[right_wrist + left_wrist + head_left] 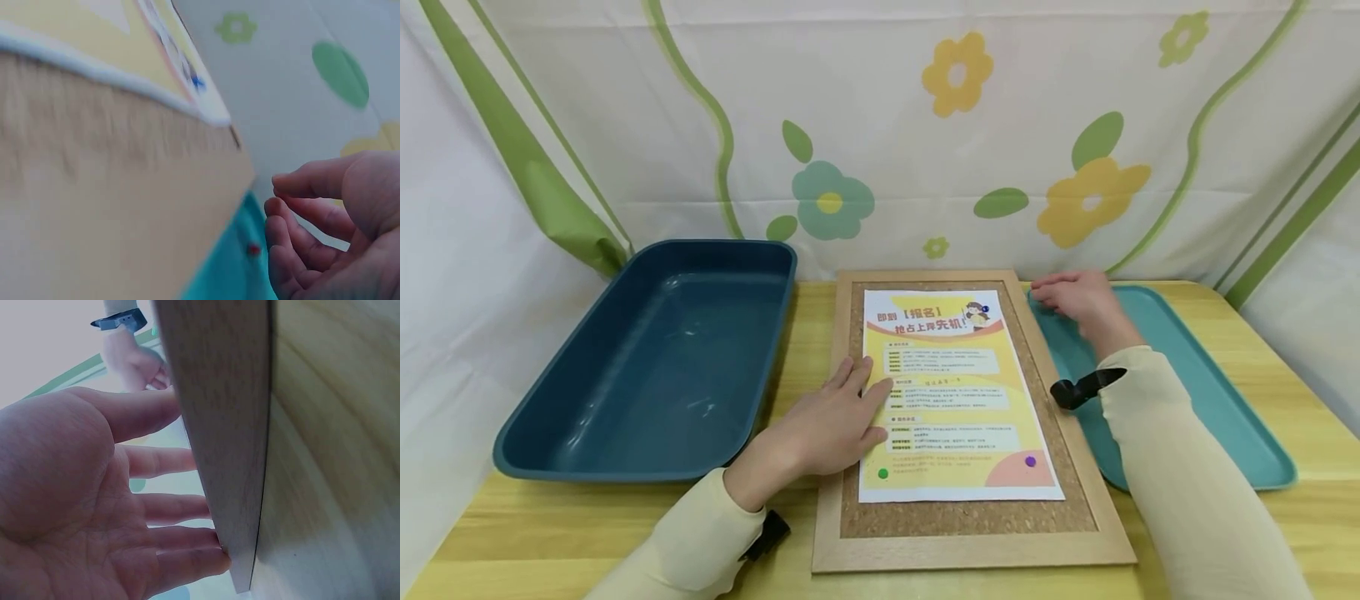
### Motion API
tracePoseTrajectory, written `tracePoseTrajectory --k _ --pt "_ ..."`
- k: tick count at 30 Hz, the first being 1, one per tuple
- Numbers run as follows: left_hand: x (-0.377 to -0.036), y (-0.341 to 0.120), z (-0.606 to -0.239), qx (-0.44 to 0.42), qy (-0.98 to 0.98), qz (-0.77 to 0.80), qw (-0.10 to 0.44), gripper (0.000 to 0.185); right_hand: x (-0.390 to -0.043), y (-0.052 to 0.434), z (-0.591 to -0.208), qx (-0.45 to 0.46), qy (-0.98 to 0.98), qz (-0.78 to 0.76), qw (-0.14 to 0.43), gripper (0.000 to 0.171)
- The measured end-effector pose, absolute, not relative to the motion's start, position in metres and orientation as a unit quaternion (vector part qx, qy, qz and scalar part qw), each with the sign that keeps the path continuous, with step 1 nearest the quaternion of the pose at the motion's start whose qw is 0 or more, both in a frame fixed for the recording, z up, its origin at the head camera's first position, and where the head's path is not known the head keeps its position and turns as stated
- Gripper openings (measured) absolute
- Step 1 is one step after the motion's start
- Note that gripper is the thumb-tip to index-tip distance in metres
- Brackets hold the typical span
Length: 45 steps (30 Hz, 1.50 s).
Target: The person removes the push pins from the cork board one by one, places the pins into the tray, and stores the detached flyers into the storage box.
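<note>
The fingers of the left hand [831,429] were held straight and slightly spread, pressed flat on the left edge of the poster [951,396], which was laid on the cork board [970,533] and fixed by a green pin [883,473] and a purple pin [1030,461] at its lower corners. The fingers of the right hand [1075,298] were loosely curled with nothing gripped, positioned over the far end of the teal tray [1217,400], where a small red pin [253,249] was seen just beside the fingertips. The board was set on the wooden table [1247,533] between the teal tray and a dark blue bin [647,367].
</note>
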State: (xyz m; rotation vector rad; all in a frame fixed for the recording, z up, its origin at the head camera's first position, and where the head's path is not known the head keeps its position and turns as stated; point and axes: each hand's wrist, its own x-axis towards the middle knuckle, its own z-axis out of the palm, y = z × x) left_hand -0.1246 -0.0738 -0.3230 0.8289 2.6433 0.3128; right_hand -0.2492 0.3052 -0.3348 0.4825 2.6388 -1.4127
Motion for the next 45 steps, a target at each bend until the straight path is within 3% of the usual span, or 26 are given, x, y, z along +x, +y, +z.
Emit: tracePoseTrajectory --k 14,31,45 --pt "-0.122 -0.075 -0.32 0.295 0.933 0.111 0.176 0.062 -0.254 0.251 -0.328 0.103 0.873 -0.471 0.065 0.037" --pt "-0.123 -0.074 -0.322 0.295 0.934 0.106 0.173 0.062 -0.252 0.245 -0.335 0.112 0.87 -0.469 0.107 0.036" --pt "-0.125 -0.074 -0.324 0.291 0.935 0.107 0.173 0.063 -0.257 0.241 -0.337 0.144 0.87 -0.459 0.108 0.032"
